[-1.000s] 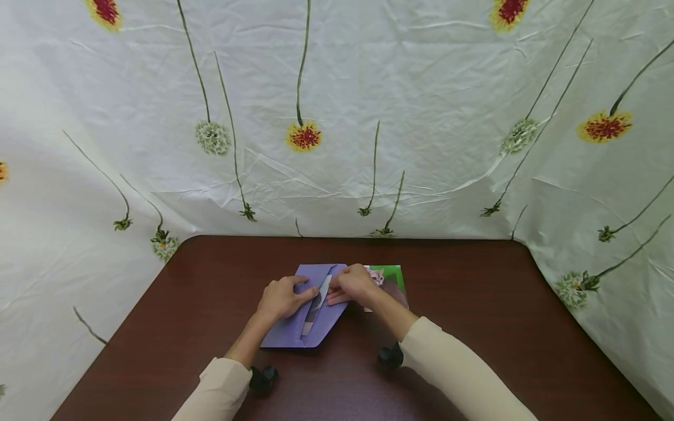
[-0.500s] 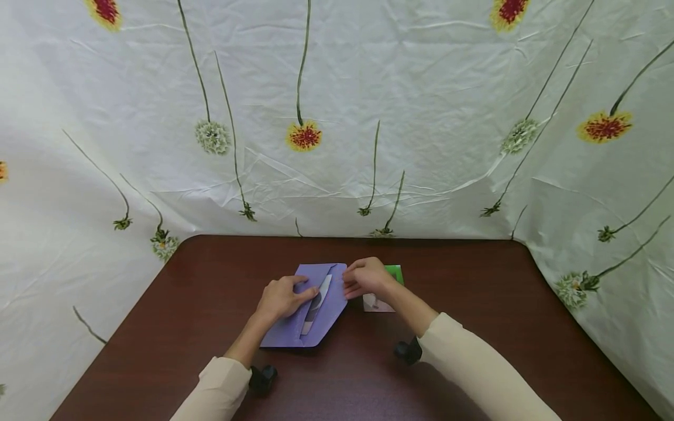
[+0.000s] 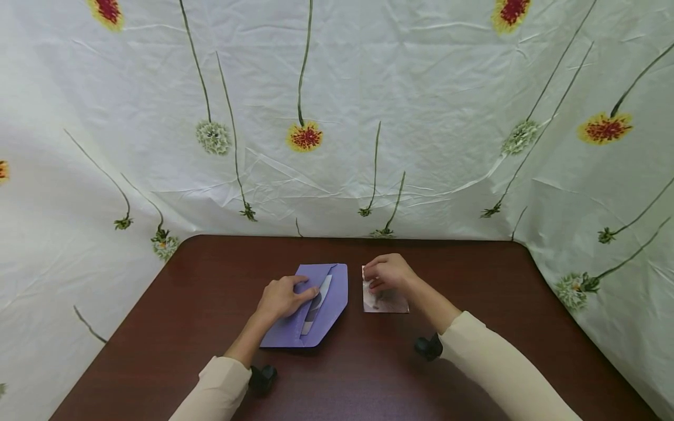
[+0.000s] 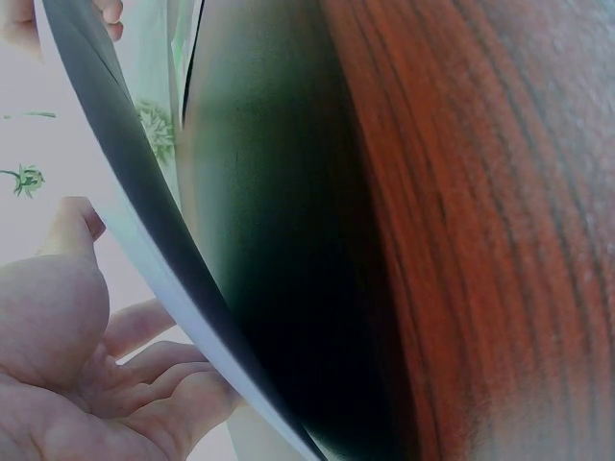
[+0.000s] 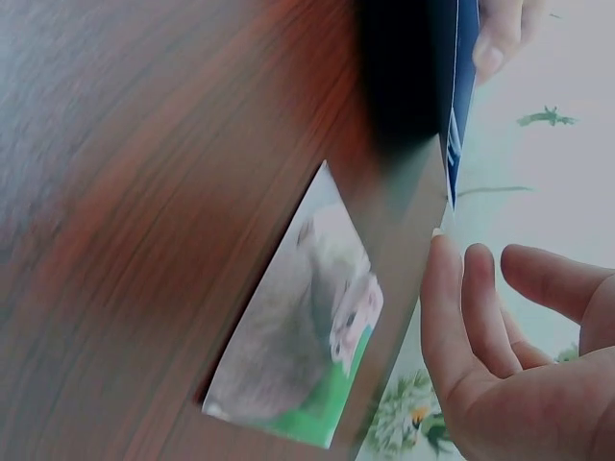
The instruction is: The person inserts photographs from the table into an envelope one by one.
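A purple envelope [image 3: 332, 313] lies on the table, with a strip of a light and grey picture card [image 3: 326, 286] showing in its slanted opening. My left hand [image 3: 281, 299] rests on top of the envelope, its thumb beside the opening and its index finger stretched toward the far side. To the right of it lies a photo card [image 5: 279, 346] of a cat on green. Over this card hovers my right hand [image 3: 388, 272], fingers loosely bent and nothing held; in the right wrist view it looks apart from the card. Part of the card is hidden beneath it in the head view.
The dark red-brown table [image 3: 221, 263] has rounded far corners. A white cloth [image 3: 337, 88] printed with flowers hangs behind it and along both sides. A small black device [image 3: 263, 379] sits at each wrist.
My right hand has left the envelope's opening and moved right, over the cat card. My left hand and the envelope stay put.
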A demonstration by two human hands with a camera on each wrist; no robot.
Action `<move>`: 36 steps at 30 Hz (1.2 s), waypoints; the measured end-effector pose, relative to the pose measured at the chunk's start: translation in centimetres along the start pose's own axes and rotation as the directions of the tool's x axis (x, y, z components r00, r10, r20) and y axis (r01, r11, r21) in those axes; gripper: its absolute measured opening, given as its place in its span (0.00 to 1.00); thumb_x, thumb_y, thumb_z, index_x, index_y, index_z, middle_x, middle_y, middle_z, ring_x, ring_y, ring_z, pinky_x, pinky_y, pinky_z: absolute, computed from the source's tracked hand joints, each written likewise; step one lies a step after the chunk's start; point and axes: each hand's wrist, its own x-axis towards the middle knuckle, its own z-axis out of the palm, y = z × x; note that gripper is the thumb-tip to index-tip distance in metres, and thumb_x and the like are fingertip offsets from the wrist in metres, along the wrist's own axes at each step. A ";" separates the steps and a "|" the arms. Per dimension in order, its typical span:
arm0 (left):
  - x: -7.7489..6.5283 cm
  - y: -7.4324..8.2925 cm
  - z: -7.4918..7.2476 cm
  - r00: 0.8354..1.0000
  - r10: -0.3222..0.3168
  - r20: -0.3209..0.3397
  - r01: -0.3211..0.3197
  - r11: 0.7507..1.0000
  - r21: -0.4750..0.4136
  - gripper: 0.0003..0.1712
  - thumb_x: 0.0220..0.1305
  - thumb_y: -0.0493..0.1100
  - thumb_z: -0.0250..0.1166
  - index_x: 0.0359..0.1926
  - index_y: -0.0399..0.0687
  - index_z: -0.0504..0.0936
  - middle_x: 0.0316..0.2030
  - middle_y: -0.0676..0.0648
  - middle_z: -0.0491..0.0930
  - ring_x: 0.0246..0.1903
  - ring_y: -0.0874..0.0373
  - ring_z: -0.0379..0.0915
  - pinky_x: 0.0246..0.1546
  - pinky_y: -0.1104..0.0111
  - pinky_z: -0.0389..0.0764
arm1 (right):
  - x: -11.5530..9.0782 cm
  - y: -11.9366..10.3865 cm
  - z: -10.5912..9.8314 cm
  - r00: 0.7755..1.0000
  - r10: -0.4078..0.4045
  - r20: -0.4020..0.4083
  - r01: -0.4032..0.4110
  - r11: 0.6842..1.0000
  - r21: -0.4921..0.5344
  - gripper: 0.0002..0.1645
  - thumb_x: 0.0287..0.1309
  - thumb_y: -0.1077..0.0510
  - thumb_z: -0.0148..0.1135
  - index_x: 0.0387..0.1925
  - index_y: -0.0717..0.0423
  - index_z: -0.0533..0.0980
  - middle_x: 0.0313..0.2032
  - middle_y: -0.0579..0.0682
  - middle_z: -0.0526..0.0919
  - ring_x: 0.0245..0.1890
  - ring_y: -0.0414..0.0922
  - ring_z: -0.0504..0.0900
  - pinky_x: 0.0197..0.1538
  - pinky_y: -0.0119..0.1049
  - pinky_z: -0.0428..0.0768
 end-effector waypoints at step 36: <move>0.0 -0.2 0.1 1.000 -0.009 0.008 0.010 1.000 -0.016 0.31 0.66 0.59 0.65 0.62 0.44 0.82 0.60 0.34 0.80 0.61 0.36 0.76 0.58 0.44 0.76 | 1.0 3.2 -6.5 0.995 0.047 -0.083 -0.044 0.998 0.040 0.25 0.69 0.66 0.54 0.62 0.78 0.70 0.56 0.71 0.80 0.53 0.57 0.84 0.59 0.47 0.81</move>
